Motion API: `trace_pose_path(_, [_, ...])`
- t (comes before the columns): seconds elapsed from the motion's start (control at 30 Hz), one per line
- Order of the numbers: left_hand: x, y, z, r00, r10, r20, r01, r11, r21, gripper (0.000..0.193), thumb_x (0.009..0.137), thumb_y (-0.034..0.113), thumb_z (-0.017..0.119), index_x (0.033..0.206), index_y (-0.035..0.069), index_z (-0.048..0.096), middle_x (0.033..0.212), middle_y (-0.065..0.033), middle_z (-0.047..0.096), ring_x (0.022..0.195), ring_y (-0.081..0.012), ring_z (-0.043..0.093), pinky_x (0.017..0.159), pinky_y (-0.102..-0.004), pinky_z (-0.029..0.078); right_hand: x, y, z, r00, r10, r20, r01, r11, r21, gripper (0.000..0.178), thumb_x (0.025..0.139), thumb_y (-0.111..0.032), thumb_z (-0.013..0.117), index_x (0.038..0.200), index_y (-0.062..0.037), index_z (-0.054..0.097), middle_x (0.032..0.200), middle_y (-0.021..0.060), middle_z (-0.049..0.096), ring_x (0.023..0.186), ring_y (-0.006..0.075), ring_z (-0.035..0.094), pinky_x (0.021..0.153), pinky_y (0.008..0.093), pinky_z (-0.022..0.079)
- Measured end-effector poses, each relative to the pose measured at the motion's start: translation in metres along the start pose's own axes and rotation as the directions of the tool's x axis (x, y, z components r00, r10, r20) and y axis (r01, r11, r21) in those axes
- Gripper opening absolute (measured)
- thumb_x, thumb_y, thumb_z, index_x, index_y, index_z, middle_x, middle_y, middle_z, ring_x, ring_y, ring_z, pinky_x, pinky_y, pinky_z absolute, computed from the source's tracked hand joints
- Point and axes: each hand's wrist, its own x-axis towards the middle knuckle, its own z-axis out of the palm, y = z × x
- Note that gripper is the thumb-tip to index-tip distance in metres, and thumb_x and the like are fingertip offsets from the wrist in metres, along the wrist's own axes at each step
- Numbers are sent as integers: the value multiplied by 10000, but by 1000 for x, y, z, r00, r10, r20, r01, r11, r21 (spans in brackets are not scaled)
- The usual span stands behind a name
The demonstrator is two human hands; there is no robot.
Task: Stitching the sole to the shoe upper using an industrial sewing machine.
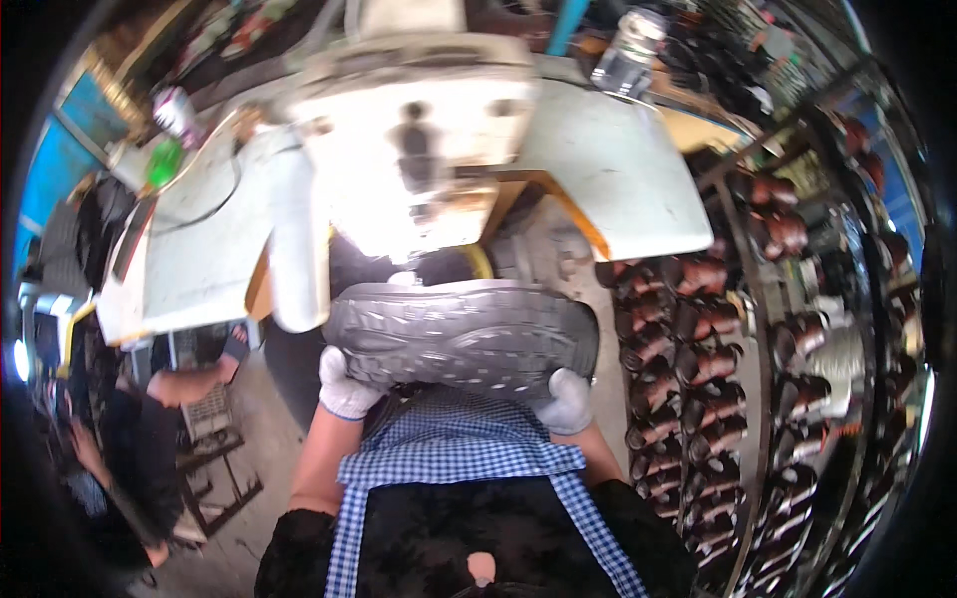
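Note:
A dark grey, treaded shoe sole [449, 339] lies crosswise in front of my waist, its patterned side toward me. My left hand [349, 387], in a white knit glove, grips its lower left end. At the lower right end, my right hand [564, 402], gloved the same way, is closed on it; the fingers of both hands are partly hidden by the sole. Just beyond the sole's top edge stands the head of a white machine [374, 169], blurred and brightly lit. I cannot tell whether the sole touches the machine or whether an upper is attached.
White table wings [623, 164] flank the machine, the left one carrying a cable. On my right, racks hold several rows of brown shoes [713, 359]. A clear jar [628, 60] stands at the back. Another person's leg [189, 384] shows at the left near a metal frame [224, 488].

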Motion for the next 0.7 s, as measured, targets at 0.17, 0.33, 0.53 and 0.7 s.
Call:
trace_pose_path(0.17, [14,19,22,959,-231,162,176,939,297,951,768,228,868,1525,-9,344,1502,-175,481,1376,-277,476,1156,-439,382,12,5,-19,993,-116,-31,120,959,258,781,832,-388,662,1488,-50,408,1422,182,533,1313,351,530,1103,530,435])
trace_pose_path(0.33, [60,-7,21,950,-258,173,180,911,371,979,706,114,890,1520,-11,361,1470,-153,509,1357,-262,485,1121,-420,411,38,-7,-52,959,-184,-216,241,930,276,793,810,-391,728,1486,-102,427,1423,120,542,1296,332,534,1101,563,421])
trace_pose_path(0.53, [69,5,0,946,-257,197,173,916,363,993,679,178,898,1501,-27,379,1470,-160,512,1358,-266,487,1116,-412,413,42,-19,-48,941,-319,-114,335,925,179,816,786,-287,754,1496,-78,412,1458,159,505,1333,365,505,1107,572,425])
trace_pose_path(0.7, [60,19,-2,956,-161,244,84,951,299,910,716,209,841,1479,-25,405,1446,-177,531,1335,-301,510,1112,-433,426,31,-21,-19,959,-263,-103,265,964,3,833,758,-198,701,1509,-53,373,1438,181,524,1282,372,560,1078,570,469])
